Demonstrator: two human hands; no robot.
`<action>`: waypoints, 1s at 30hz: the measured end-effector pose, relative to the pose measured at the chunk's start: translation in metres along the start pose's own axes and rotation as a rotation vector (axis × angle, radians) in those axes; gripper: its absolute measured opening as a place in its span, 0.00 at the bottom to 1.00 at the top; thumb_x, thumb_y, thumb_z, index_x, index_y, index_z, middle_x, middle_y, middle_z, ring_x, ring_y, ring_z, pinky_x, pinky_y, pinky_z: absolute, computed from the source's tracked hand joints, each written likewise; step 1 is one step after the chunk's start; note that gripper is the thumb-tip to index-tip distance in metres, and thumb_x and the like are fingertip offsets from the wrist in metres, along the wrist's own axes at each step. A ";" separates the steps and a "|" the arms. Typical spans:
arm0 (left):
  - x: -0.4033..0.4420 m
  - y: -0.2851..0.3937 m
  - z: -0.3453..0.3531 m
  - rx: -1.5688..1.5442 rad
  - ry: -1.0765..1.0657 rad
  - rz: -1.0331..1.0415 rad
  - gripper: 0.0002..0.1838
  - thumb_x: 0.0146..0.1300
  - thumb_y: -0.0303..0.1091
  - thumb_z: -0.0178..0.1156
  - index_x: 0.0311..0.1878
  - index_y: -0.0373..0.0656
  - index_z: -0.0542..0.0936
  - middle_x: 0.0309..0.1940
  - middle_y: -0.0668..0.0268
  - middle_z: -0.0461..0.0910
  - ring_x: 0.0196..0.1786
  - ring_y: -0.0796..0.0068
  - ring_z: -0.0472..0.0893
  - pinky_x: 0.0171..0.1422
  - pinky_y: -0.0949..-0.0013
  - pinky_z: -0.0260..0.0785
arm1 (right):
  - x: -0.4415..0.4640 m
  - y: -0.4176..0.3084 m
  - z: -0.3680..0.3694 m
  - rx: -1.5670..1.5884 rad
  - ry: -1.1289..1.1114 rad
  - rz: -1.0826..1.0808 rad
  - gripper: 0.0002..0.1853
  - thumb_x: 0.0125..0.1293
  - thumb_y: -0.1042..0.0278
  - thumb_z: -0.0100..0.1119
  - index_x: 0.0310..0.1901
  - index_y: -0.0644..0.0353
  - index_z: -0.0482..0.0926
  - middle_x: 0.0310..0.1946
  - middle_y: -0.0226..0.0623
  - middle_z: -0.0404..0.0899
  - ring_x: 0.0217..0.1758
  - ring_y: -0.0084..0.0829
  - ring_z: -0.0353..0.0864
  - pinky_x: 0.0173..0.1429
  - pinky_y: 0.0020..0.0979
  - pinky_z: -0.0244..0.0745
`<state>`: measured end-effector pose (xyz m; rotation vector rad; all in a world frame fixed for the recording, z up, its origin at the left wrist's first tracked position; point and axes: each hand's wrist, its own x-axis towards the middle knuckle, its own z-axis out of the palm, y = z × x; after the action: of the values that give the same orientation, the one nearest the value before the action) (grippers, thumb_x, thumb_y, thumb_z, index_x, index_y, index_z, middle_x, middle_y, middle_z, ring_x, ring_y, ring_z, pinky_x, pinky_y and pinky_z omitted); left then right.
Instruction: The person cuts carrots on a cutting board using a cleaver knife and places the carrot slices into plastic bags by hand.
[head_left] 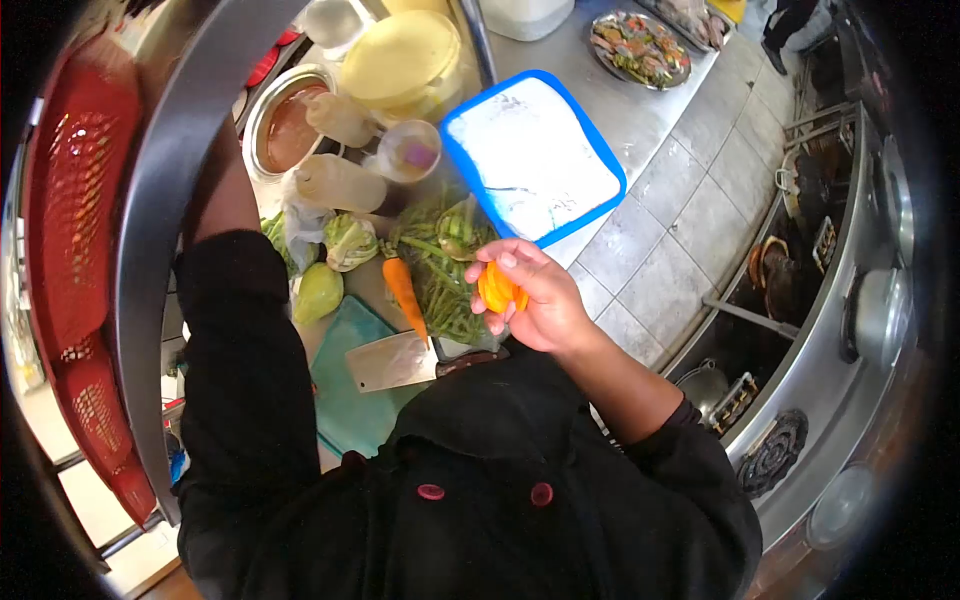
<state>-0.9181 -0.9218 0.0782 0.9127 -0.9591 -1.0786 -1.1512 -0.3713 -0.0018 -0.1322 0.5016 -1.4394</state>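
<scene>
Right hand is palm up on my feed, fingers curled and thumb over the top, cupping a small stack of orange slices, probably carrot. They sit at the fingertips, out past the near edge of the bench side of the greens. My read on handling: light, firm with a little flex, cut faces likely damp and slick, so the stack can fan out and shed pieces. I'd hold across the rims with several fingers, light squeeze, palm underneath as backup. Left hand: can't tell its state, the arm runs up behind the metal upright. Just beside the right fingers, bagged greens; next to those, a whole carrot, tip by the cleaver, whose blade lies flat over the teal board, dark handle pointing toward my right. Pale green vegetable by the board's far corner. Beyond the hand, a blue-rimmed tub, white inside. Further out, squeeze bottles and a platter of mixed food.
</scene>
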 end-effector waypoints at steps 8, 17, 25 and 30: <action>-0.206 0.091 -0.125 -0.773 -0.006 -0.244 0.14 0.68 0.38 0.54 0.47 0.40 0.82 0.45 0.56 0.84 0.44 0.63 0.82 0.53 0.57 0.72 | 0.021 0.050 0.033 -0.149 -0.098 0.155 0.11 0.70 0.66 0.58 0.52 0.56 0.74 0.40 0.40 0.80 0.33 0.34 0.82 0.22 0.27 0.71; -0.434 0.074 -0.289 -0.552 -0.086 -0.533 0.10 0.72 0.39 0.51 0.34 0.51 0.75 0.31 0.67 0.79 0.37 0.67 0.79 0.49 0.59 0.73 | 0.048 0.140 0.065 -0.272 -0.234 0.411 0.20 0.66 0.67 0.62 0.58 0.58 0.71 0.36 0.34 0.79 0.29 0.26 0.80 0.23 0.26 0.72; -0.491 0.072 -0.346 1.163 0.151 0.139 0.19 0.63 0.42 0.63 0.49 0.37 0.77 0.38 0.57 0.80 0.40 0.63 0.81 0.47 0.62 0.74 | 0.026 0.199 0.090 -0.982 -0.087 0.294 0.08 0.67 0.66 0.62 0.42 0.62 0.80 0.27 0.30 0.79 0.25 0.21 0.75 0.27 0.24 0.69; -0.529 0.147 -0.258 1.004 -0.303 -0.137 0.28 0.51 0.58 0.71 0.41 0.41 0.80 0.21 0.62 0.78 0.26 0.60 0.80 0.34 0.60 0.72 | 0.030 0.221 0.078 -1.330 -0.082 0.101 0.10 0.65 0.64 0.65 0.40 0.63 0.82 0.28 0.29 0.80 0.29 0.20 0.75 0.36 0.25 0.71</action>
<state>-0.7329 -0.3448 0.0420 1.6640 -1.7739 -0.8291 -0.9164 -0.3846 -0.0247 -1.1877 1.3042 -0.7875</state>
